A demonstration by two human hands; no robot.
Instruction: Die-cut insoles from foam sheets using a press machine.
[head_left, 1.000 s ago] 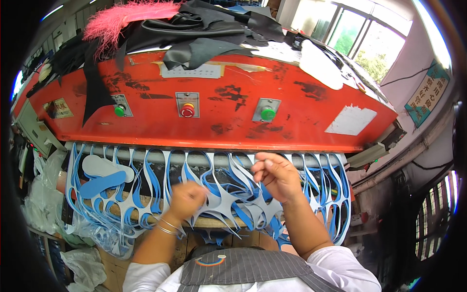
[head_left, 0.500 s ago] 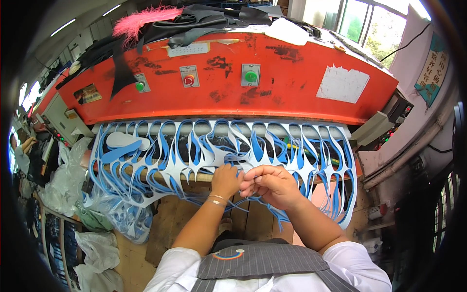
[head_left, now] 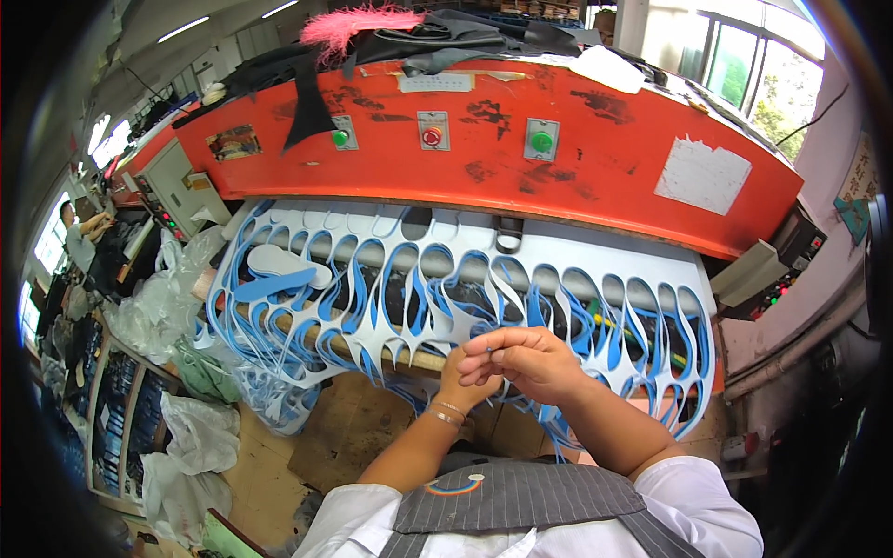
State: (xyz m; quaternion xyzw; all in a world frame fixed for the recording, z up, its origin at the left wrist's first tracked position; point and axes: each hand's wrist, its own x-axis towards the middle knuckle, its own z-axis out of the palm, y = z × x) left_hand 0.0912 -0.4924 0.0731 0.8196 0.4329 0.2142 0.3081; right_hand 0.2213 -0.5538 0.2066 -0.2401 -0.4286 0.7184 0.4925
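Blue-and-white cut sheets (head_left: 453, 327) span mid-frame, full of insole-shaped holes, strips sagging at the front edge. Right hand (head_left: 537, 365), just below frame centre, half curled, thumb near index finger; can't tell if it pinches anything. Left hand (head_left: 470, 379) partly hidden behind it; opening and grip can't be told. White insole piece (head_left: 272, 259) and blue insole piece (head_left: 276, 285) overlap on the sheets, left of centre. Red machine (head_left: 400, 167) behind, across upper frame; clear plastic bags (head_left: 163, 316) at left.
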